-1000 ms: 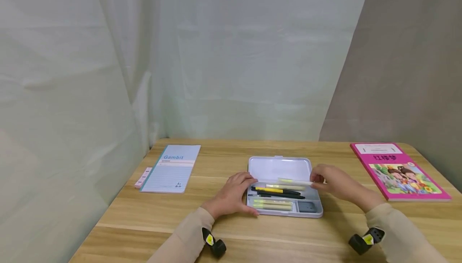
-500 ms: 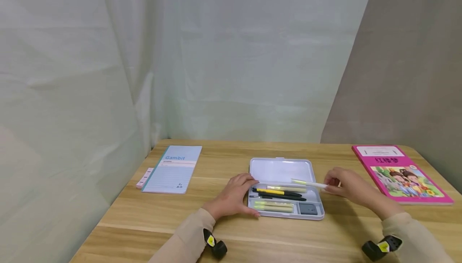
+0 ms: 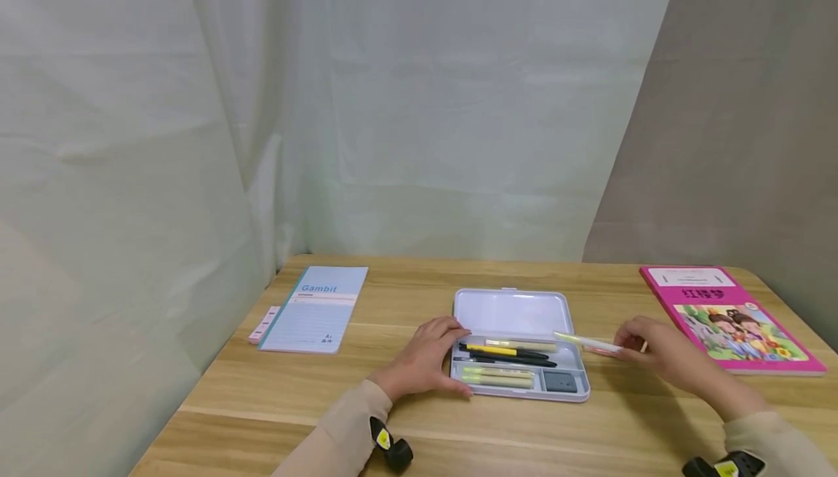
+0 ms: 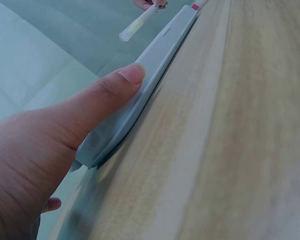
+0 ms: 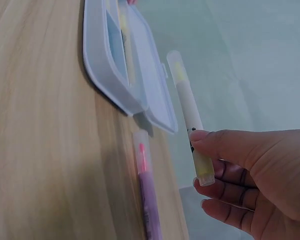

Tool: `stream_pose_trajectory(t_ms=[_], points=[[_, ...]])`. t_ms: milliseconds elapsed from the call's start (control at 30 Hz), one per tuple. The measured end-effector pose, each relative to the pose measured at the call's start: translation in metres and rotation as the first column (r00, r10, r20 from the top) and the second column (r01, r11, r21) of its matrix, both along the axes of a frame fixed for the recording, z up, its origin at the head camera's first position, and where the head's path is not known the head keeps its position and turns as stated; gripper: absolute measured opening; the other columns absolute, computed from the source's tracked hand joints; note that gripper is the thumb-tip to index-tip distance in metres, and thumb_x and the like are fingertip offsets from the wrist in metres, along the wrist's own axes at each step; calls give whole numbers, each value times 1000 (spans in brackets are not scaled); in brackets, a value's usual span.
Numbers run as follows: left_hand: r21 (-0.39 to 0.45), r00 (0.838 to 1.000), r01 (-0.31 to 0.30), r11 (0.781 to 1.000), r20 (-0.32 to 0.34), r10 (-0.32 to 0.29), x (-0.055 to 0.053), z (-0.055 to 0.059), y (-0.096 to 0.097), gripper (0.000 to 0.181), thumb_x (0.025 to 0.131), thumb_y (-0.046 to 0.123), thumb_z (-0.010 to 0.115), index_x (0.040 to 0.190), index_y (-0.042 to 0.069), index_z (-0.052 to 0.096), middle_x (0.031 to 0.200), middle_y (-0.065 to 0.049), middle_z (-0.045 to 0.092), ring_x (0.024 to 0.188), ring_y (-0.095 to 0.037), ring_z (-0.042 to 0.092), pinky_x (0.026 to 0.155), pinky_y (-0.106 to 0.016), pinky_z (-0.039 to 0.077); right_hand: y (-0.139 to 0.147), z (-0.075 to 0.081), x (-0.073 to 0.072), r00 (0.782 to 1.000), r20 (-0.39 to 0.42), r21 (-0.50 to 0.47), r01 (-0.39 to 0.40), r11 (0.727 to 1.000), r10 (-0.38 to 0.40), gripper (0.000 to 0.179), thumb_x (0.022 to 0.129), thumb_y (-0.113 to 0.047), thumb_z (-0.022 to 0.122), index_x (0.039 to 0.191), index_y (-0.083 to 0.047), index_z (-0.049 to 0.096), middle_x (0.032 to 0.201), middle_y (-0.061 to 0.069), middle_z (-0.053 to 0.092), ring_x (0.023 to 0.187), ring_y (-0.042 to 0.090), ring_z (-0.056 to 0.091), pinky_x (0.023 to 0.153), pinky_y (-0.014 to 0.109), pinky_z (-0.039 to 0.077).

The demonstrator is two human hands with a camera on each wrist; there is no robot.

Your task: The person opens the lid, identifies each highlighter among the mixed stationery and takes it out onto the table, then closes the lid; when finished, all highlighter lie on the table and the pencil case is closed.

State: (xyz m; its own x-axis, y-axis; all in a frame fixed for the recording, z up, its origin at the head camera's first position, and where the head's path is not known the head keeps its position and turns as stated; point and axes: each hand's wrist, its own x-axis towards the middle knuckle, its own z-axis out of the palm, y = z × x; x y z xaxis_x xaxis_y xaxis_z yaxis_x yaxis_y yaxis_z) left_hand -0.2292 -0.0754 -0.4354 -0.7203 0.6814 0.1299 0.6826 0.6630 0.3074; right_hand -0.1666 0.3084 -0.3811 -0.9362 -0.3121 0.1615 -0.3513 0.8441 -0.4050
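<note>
A white pencil case (image 3: 513, 312) lies open on the table, its lid folded back. My left hand (image 3: 425, 361) holds its left end, fingers at the back corner and thumb (image 4: 112, 90) along the front wall. To the right of the case, my right hand (image 3: 671, 353) pinches a white highlighter (image 5: 190, 107) with a clear cap and yellow tip. That highlighter is raised, its capped end pointing at the case. Beneath it, a purple highlighter (image 5: 150, 205) with a pink tip lies on the tabletop. Inside the case are black pens (image 3: 513, 362), pale yellow highlighters (image 3: 497, 377) and a grey block (image 3: 560, 382).
A blue notebook (image 3: 317, 310) lies at the table's left, partly over a pinkish strip-like item (image 3: 264, 324). At the right edge is a pink picture-covered book (image 3: 727, 317). Pale curtains (image 3: 458, 135) hang behind the wooden table (image 3: 262, 411).
My right hand has carried the white highlighter rightward and slightly nearer, from over the case to beyond its right side. My left hand keeps its place on the case.
</note>
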Motion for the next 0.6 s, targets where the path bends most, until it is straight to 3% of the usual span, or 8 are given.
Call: stream_pose_trajectory(t_ms=[267,600], points=[[4,1000,1,1000,-5,-1,0,-1,0,95,66,68,74,141,16,47,143,-1,44,139,-21,34,119,-44,27,9,-10,8,998,-47,-7,34,999,-35,13,82,-9,73,77,-16,63,74,-10,55,67,-8,44,56,18,43],[3,1000,10,1000,-17,-10,-1,-1,0,95,66,67,74,141,15,47,142,-1,45,139,-21,35,118,-43,27,28,-28,18,994,-114,-11,5,1000,-6,16,79,-3,73,79,-15,63,73,-15,51,67,-10,40,54,18,42]])
